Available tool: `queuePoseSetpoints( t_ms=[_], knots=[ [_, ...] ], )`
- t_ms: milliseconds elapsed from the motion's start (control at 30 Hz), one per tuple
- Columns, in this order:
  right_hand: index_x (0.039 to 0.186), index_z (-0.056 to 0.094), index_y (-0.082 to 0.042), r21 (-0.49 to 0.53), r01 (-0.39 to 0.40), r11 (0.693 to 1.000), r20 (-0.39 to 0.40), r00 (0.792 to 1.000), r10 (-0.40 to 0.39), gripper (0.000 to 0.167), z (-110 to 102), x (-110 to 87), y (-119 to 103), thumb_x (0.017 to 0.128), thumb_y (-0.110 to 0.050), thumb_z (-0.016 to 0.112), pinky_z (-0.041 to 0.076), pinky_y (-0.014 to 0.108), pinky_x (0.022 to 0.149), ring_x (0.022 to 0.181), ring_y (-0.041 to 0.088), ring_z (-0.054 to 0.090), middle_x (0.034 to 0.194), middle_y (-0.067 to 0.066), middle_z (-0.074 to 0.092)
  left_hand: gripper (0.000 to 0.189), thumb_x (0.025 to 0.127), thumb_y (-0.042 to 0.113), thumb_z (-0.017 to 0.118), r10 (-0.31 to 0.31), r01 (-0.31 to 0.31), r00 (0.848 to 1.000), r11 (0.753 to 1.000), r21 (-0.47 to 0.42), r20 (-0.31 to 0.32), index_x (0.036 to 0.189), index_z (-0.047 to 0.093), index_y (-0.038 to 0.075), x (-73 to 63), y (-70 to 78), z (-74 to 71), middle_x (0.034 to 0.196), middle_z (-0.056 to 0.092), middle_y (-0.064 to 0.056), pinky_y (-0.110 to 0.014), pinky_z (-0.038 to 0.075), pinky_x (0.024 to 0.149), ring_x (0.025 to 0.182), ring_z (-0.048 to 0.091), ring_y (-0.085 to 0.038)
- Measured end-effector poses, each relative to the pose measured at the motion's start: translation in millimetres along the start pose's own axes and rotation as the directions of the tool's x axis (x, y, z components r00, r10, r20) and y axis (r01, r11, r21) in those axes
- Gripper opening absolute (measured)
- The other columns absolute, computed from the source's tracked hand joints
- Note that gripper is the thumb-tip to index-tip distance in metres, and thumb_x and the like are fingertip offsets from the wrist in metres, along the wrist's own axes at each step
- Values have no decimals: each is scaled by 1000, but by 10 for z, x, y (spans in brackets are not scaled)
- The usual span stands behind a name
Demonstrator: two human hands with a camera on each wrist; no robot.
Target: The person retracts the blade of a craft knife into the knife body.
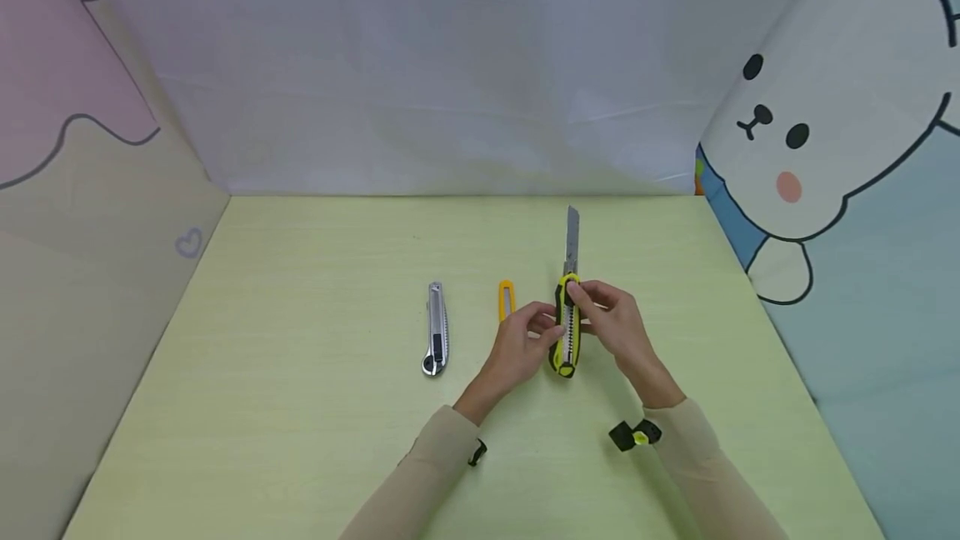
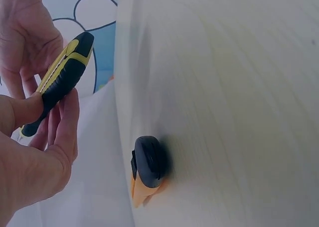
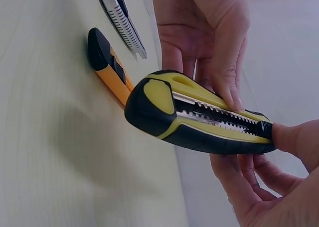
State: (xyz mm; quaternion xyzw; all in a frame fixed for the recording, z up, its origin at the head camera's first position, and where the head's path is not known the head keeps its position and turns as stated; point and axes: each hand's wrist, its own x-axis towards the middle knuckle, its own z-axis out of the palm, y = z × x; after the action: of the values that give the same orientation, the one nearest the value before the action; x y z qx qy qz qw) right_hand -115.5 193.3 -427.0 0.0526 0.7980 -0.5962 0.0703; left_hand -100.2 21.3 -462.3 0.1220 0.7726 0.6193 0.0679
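Both hands hold a yellow and black utility knife [image 1: 567, 332] raised over the table, its long metal blade pointing away toward the back wall. My left hand [image 1: 520, 342] pinches the side of the handle between thumb and fingers. On the other side, my right hand [image 1: 618, 330] grips near the front, its thumb on the black slider [image 3: 263, 129]. The slider stands at the blade end of the toothed slot, as the right wrist view shows. Just left of the knife lies an orange utility knife [image 1: 507, 294] with a black end, partly hidden by the left hand in the head view.
A silver utility knife [image 1: 436, 332] lies on the pale wooden table [image 1: 300, 407], left of the orange one. A white cloth wall [image 1: 450, 65] closes the back, and printed panels, one with a cartoon animal [image 1: 817, 165], stand at the sides.
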Motion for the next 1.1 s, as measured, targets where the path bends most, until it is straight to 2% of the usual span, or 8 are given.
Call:
queuePoseSetpoints(
  t_ms=[300,500,567,700,800,967,1100],
  knots=[
    [132,63,5,26,-1,1000,10,1000,0,51,-12,-29,-1,103,-36,64,61,34,83,107,29,68,129,24,64,25,97,11,72,40,-39,999,999,23,-21,119,70,-1,-9,6,9,97,69,-8,-27,57,80,90,69,-22],
    [128,63,6,45,20,999,21,1000,-21,47,-14,-41,13,104,-34,63,61,34,82,101,20,68,126,23,64,27,97,14,73,-15,15,1000,1000,13,-16,122,71,3,-34,36,-16,103,70,-7,-27,58,79,94,70,-20],
    [127,63,7,49,37,998,30,999,-39,46,-16,-44,11,104,-33,63,61,35,83,102,20,68,125,23,64,28,97,14,73,-24,24,1000,1000,-1,-12,123,71,3,-36,42,-23,105,72,-7,-27,58,80,95,70,-20],
    [126,64,4,17,33,999,37,999,-33,49,-44,-29,-2,103,-38,64,61,36,83,111,31,66,126,22,64,27,98,12,71,-3,3,1000,999,-34,3,123,70,2,-17,39,-14,108,73,-10,-28,57,85,99,71,-22],
    [127,64,2,-9,2,1000,38,999,-1,53,-63,-21,-15,101,-45,64,61,38,83,111,35,65,127,21,64,26,98,11,71,0,1,1000,999,-53,7,123,70,2,-13,45,-7,110,74,-11,-27,57,86,101,71,-22],
    [125,65,-1,-6,-39,999,14,999,39,56,-63,-28,-15,100,-50,64,62,38,82,98,26,67,124,19,64,26,99,11,70,-25,27,999,997,-75,25,123,68,3,-31,66,6,110,72,-10,-28,57,87,99,69,-21],
    [125,63,-4,-7,-42,999,-2,999,42,53,-47,-35,-19,100,-50,64,62,38,81,96,22,67,124,18,65,27,100,15,68,-46,50,998,995,-81,46,125,66,5,-48,69,9,110,70,-8,-29,57,87,100,68,-20]
  ],
)
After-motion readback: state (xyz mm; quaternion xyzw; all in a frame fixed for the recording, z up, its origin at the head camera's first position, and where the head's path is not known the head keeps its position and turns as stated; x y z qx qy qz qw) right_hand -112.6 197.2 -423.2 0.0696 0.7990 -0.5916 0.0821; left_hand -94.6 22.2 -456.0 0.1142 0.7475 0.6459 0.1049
